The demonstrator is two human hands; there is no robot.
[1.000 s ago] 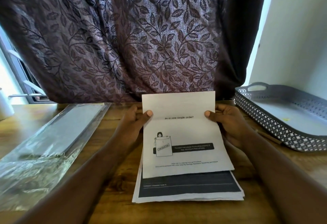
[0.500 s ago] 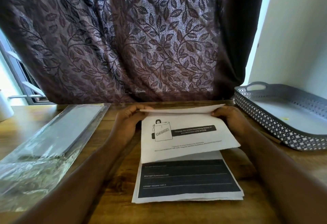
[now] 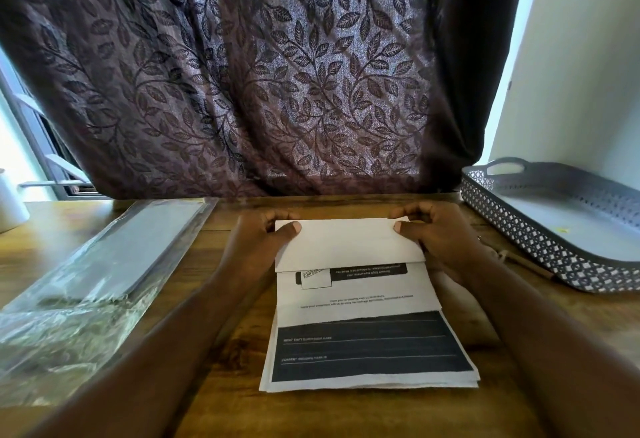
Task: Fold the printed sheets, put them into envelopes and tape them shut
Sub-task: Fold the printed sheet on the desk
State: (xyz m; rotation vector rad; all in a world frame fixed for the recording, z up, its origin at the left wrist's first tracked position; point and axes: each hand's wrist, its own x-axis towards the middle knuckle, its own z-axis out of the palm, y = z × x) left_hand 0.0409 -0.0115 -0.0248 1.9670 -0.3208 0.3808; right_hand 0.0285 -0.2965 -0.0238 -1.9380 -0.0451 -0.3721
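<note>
While both thumbs [image 3: 292, 230] press down and fingers curl behind, left hand [image 3: 258, 243] and right hand [image 3: 440, 240] pinch the far corners of the folded top sheet [image 3: 349, 243]. It lies on the printed stack [image 3: 370, 351], mid table [image 3: 214, 403]; wrapped envelopes [image 3: 138, 247] left, grey tray [image 3: 554, 250] right.

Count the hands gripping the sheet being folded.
2. The left hand pinches the far left corner of the top sheet; the right hand pinches its far right corner. Neither is hidden.
</note>
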